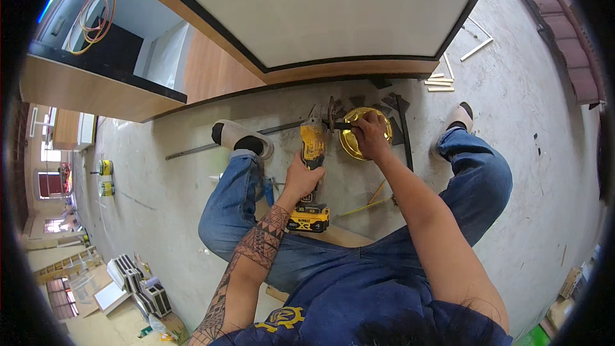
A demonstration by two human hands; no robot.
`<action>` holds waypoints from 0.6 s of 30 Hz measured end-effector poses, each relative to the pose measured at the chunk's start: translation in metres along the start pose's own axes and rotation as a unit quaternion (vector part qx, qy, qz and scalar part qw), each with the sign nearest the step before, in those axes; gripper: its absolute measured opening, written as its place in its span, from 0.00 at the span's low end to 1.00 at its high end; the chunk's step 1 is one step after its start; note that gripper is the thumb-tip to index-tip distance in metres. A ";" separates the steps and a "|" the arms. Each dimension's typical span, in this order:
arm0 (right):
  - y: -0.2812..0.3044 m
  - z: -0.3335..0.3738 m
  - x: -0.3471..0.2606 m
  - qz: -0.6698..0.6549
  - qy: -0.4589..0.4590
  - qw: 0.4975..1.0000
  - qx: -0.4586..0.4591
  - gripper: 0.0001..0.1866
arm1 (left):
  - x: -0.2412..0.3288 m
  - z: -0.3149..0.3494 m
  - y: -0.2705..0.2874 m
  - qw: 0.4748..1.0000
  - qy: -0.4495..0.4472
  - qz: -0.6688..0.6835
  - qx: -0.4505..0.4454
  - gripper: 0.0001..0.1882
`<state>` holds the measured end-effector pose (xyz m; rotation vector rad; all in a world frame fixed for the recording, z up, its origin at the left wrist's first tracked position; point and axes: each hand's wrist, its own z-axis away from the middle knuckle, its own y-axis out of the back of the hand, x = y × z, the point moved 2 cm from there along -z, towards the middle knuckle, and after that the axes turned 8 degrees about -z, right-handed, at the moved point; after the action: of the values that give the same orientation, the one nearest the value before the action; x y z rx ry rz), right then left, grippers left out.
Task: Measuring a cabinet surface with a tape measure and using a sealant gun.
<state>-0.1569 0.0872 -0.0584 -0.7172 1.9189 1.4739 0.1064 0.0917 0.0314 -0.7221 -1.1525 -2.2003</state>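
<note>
My left hand (303,181) is wrapped round the body of a yellow and black cordless angle grinder (313,143), its battery toward me. The grinder's disc (331,113) stands on edge at the far end. In my right hand (371,137) a short dark strip (343,126) is pinched between the fingers, its left end at the disc; whether they touch I cannot tell. Beneath that hand lies a shiny gold round dish (351,146) on the floor. Dark offcuts (396,129) are scattered around the dish.
A large wood-edged cabinet with a white panel (346,13) stands just ahead. One long dark strip (192,150) runs under my left foot; another (405,134) lies right of the dish. A yellow tape blade (364,207) and several pale strips (441,83) are on the concrete floor.
</note>
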 end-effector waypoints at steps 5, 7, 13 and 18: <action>-0.001 0.000 -0.002 -0.017 -0.016 1.000 0.002 0.15 | -0.004 -0.003 -0.003 1.000 0.003 0.006 -0.007 0.32; -0.001 0.000 -0.002 -0.020 -0.024 1.000 -0.001 0.14 | -0.003 -0.004 -0.004 0.999 -0.004 0.048 -0.009 0.29; 0.000 0.000 -0.005 0.000 -0.015 1.000 0.006 0.13 | 0.002 -0.001 -0.002 1.000 -0.009 0.014 -0.001 0.28; 0.001 -0.001 -0.003 -0.012 -0.027 0.999 -0.014 0.13 | 0.003 0.001 -0.001 1.000 -0.004 0.018 -0.006 0.31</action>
<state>-0.1557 0.0865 -0.0553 -0.7036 1.8468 1.4938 0.1043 0.0920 0.0334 -0.7518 -1.1213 -2.1784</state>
